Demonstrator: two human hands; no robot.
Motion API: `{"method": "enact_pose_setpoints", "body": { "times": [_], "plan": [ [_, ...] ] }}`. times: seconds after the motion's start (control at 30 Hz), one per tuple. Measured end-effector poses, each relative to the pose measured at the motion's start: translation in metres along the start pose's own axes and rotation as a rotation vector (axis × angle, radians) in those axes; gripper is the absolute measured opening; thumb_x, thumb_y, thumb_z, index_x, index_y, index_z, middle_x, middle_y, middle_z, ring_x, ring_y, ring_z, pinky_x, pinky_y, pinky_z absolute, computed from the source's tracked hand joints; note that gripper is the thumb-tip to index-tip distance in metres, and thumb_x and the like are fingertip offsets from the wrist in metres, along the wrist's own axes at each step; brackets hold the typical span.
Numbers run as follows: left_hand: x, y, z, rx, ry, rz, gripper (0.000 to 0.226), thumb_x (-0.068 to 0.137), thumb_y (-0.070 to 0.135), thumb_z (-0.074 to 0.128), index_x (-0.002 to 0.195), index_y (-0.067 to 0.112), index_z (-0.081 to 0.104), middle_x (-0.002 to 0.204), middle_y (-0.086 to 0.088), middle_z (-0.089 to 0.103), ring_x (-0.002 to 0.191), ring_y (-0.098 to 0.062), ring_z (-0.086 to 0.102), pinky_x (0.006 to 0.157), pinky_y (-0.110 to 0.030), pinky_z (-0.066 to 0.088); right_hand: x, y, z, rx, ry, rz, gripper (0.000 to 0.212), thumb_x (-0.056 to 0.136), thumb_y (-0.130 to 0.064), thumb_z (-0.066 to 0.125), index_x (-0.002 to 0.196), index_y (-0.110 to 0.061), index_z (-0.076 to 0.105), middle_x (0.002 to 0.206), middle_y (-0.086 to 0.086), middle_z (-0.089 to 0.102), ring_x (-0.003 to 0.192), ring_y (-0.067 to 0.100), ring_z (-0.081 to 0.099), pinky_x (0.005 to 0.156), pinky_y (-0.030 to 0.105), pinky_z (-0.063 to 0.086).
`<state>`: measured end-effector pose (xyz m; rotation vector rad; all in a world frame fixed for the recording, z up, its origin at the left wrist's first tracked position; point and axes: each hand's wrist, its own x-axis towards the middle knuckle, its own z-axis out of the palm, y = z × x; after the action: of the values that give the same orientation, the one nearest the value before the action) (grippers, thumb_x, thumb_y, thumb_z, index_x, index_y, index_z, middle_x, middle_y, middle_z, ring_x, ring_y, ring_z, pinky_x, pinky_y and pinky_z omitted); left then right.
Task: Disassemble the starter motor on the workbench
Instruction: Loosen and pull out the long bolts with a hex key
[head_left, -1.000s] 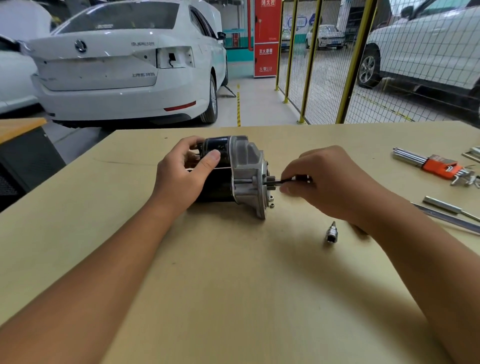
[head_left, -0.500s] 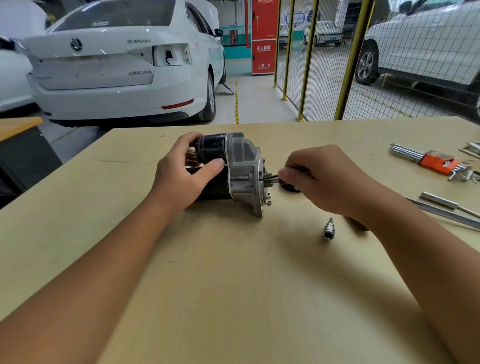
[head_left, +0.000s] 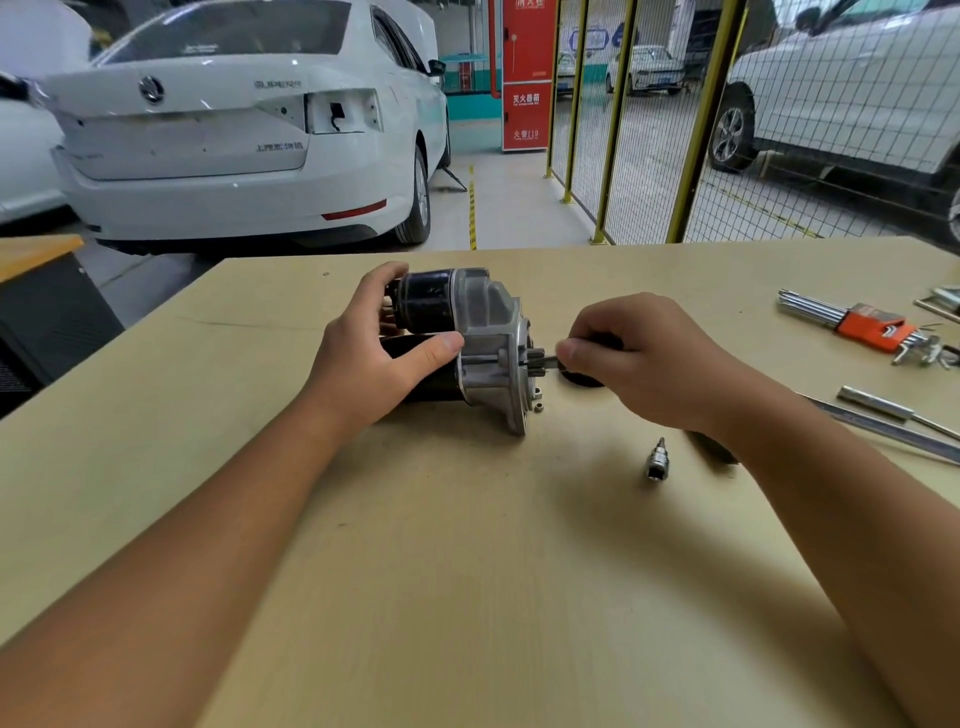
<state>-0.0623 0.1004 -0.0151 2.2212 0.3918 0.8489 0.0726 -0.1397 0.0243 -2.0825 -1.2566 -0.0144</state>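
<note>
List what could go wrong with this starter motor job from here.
1. The right hand pinches a thin tool at the pinion end of the starter motor; a slip could jab the fingers.
2. Only the left hand steadies the motor, so it might roll.
3. The loose socket bit near the right forearm could get knocked away.

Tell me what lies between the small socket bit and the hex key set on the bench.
In the head view, the right hand's forearm crosses between the socket bit and the hex key set, with long metal bars beyond it.
</note>
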Motion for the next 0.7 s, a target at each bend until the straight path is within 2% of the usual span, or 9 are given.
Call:
{"method": "enact_pose_setpoints", "body": {
  "times": [0.1, 0.2, 0.3, 0.43, 0.6, 0.7],
  "plan": [
    [-0.002, 0.003, -0.001, 0.029, -0.016, -0.023, 0.099, 0.063, 0.080, 0.070, 0.148, 0.044, 0.038, 0.120, 0.024, 0.059, 0.109, 0.005, 0.057, 0.096, -0.032, 0.049, -0.001, 0.000, 0.000, 0.054, 0.003, 0.018, 0.023, 0.097, -0.027, 0.064, 0.082, -0.013, 0.074, 0.071, 0.002, 0.066, 0.070, 0.019, 0.059, 0.063, 0.032, 0.045],
    [-0.003, 0.007, -0.001, 0.052, -0.016, -0.041, 0.103, 0.060, 0.083, 0.070, 0.149, 0.044, 0.037, 0.128, 0.016, 0.060, 0.116, -0.011, 0.060, 0.107, -0.046, 0.049, 0.000, 0.002, 0.001, 0.086, 0.011, 0.060, 0.022, 0.097, -0.028, 0.064, 0.082, -0.017, 0.074, 0.069, -0.004, 0.066, 0.066, 0.013, 0.058, 0.061, 0.029, 0.045],
    [-0.004, 0.010, -0.001, 0.068, -0.011, -0.057, 0.106, 0.056, 0.085, 0.069, 0.149, 0.045, 0.036, 0.130, 0.013, 0.061, 0.120, -0.016, 0.059, 0.109, -0.052, 0.047, 0.002, 0.005, 0.001, 0.088, 0.051, 0.107, 0.023, 0.097, -0.027, 0.065, 0.078, -0.017, 0.073, 0.056, -0.015, 0.060, 0.055, 0.000, 0.052, 0.050, 0.013, 0.037],
    [-0.005, 0.014, 0.000, 0.091, -0.015, -0.077, 0.109, 0.054, 0.087, 0.067, 0.149, 0.046, 0.034, 0.129, 0.012, 0.060, 0.121, -0.019, 0.059, 0.110, -0.054, 0.045, 0.002, 0.005, 0.002, 0.109, 0.039, 0.098, 0.024, 0.097, -0.028, 0.065, 0.077, -0.016, 0.073, 0.057, -0.009, 0.057, 0.053, 0.002, 0.048, 0.054, 0.024, 0.038],
    [-0.005, 0.017, 0.001, 0.134, -0.012, -0.104, 0.108, 0.053, 0.089, 0.066, 0.147, 0.049, 0.031, 0.132, 0.007, 0.062, 0.121, -0.025, 0.061, 0.107, -0.056, 0.047, 0.002, 0.006, 0.003, 0.174, 0.014, 0.129, 0.025, 0.097, -0.027, 0.064, 0.078, -0.014, 0.072, 0.052, -0.011, 0.054, 0.047, 0.003, 0.044, 0.055, 0.028, 0.039],
    [-0.006, 0.017, 0.001, 0.143, -0.012, -0.108, 0.107, 0.054, 0.089, 0.066, 0.147, 0.049, 0.031, 0.132, 0.007, 0.062, 0.121, -0.025, 0.061, 0.106, -0.056, 0.047, 0.001, 0.006, 0.004, 0.174, -0.011, 0.130, 0.025, 0.097, -0.026, 0.065, 0.077, -0.012, 0.072, 0.057, -0.006, 0.054, 0.049, 0.004, 0.042, 0.057, 0.030, 0.039]
  ]
}}
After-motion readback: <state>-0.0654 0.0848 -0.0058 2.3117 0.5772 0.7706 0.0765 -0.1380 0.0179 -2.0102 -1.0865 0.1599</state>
